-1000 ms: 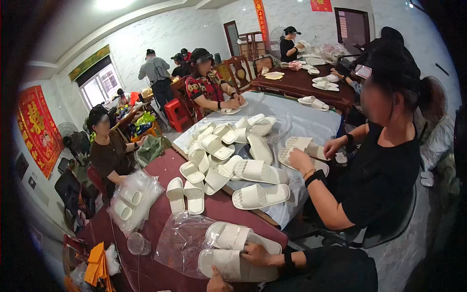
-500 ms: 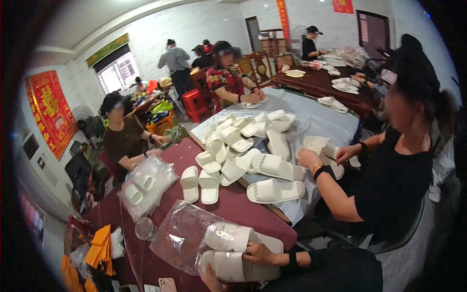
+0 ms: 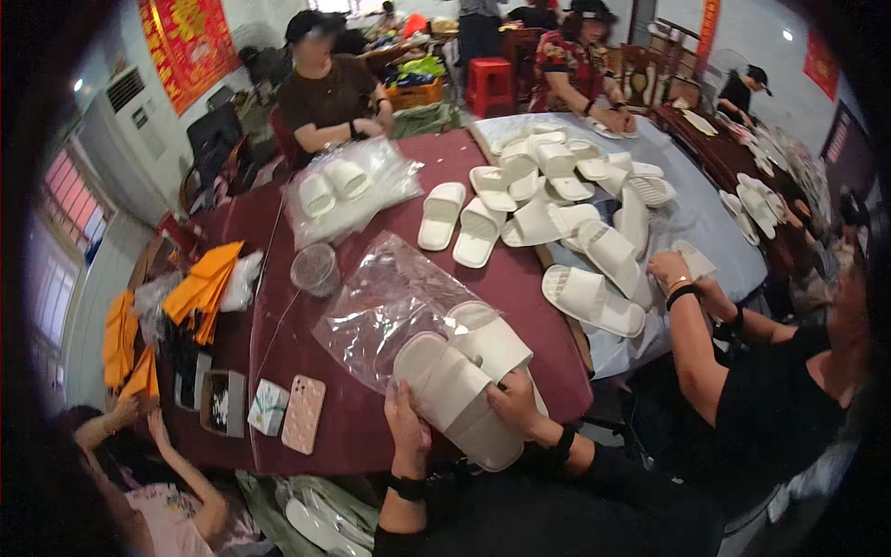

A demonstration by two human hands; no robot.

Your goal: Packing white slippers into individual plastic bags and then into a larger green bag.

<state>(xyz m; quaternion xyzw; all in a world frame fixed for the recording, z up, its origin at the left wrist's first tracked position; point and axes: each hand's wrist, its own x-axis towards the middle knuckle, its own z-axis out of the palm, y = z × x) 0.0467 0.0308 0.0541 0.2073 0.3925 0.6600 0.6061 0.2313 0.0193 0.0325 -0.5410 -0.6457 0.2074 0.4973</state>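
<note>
White slippers (image 3: pixel 464 385), paired, are clasped by your left hand (image 3: pixel 408 429) and right hand (image 3: pixel 516 405) beside a clear plastic bag (image 3: pixel 390 297).

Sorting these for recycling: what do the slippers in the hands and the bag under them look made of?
Slippers: likely moulded foam or soft plastic, matte cream, thick one-piece soles and straps. Bag: thin clear plastic film, glossy and crinkled, the table showing through. Left hand and right hand grip the slippers.

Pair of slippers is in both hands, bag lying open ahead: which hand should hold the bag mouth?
Probably the left hand: it grips the white slippers at their near-left edge, closest to the clear plastic bag. The right hand lies over their middle, steadying them.
</note>
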